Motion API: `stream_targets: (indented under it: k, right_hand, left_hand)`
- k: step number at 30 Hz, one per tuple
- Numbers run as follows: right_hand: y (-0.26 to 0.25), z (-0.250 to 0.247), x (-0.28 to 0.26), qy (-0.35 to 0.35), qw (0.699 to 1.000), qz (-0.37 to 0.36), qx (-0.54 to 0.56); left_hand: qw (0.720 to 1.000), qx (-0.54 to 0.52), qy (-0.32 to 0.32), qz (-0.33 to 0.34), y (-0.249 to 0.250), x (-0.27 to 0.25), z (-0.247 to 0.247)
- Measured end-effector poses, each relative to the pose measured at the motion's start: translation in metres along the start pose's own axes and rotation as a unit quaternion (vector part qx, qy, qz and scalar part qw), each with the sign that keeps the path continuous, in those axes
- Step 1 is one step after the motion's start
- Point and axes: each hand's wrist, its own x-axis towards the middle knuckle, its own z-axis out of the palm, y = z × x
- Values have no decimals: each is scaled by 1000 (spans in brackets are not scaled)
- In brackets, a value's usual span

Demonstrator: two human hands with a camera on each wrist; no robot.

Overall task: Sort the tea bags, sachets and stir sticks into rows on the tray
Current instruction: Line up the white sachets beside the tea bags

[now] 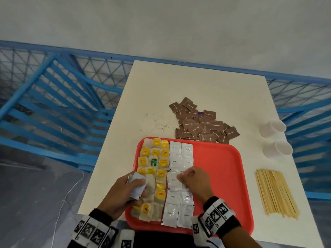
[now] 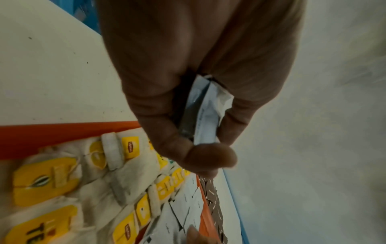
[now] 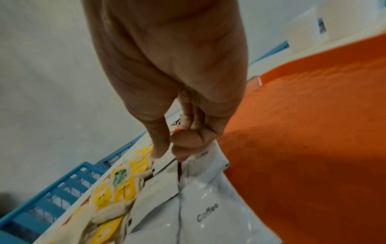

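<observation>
A red tray (image 1: 220, 176) lies at the table's near edge. Tea bags (image 1: 155, 158) with yellow tags fill its left side in columns. Beside them, white coffee sachets (image 1: 175, 161) lie in two columns. My left hand (image 1: 141, 187) hovers over the tea bags and grips a small stack of white sachets (image 2: 205, 115) between thumb and fingers. My right hand (image 1: 182, 178) is at the middle of the sachet columns, its thumb and forefinger pinching the edge of one coffee sachet (image 3: 208, 165) that lies on the tray. The tray's right half (image 3: 313, 132) is bare.
A heap of brown sugar sachets (image 1: 202, 122) lies just beyond the tray. Wooden stir sticks (image 1: 275, 192) lie in a bundle on the table to the right, with two white cups (image 1: 272, 128) behind them. Dark crumbs (image 1: 155, 122) speckle the table. A blue fence (image 1: 62, 97) runs behind.
</observation>
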Motion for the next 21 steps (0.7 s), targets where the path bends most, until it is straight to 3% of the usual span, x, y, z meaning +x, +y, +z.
stream_targets:
  k: [3, 9, 12, 17, 21]
  right_hand:
    - [-9, -13, -9, 40, 996, -63, -43]
    - [-51, -24, -44, -171, 975, -140, 19]
    - [-59, -27, -48, -158, 972, -168, 39]
    - [-57, -47, -44, -106, 981, -121, 109]
    - [-59, -53, -51, -140, 969, -144, 147]
  left_hand:
    - [999, 6, -35, -5, 3, -3, 3]
    - [989, 32, -145, 21, 16, -5, 33]
    - [985, 53, -160, 32, 24, -8, 50]
    - [989, 67, -121, 53, 31, -6, 52]
    - [983, 104, -130, 83, 31, -5, 53]
